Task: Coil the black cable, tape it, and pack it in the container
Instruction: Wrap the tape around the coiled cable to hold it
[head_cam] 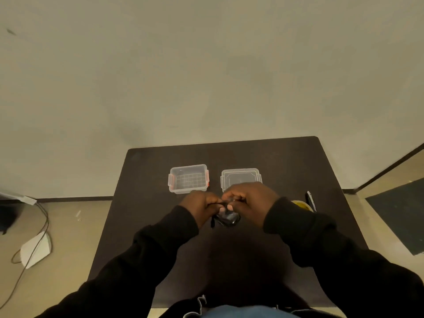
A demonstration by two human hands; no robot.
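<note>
Just in front of the open container (188, 179), on the near side of the dark table (142, 203), both hands meet over the black cable (227, 220), which already looks gathered into a small coil. The left hand (199, 203) and right hand (249, 195) are curled shut on it, fingertips pinched together at its top (probably working tape around it, though no tape strip is discernible). Packing remains: the container holds nothing, and its lid (241, 177) lies just right of it.
</note>
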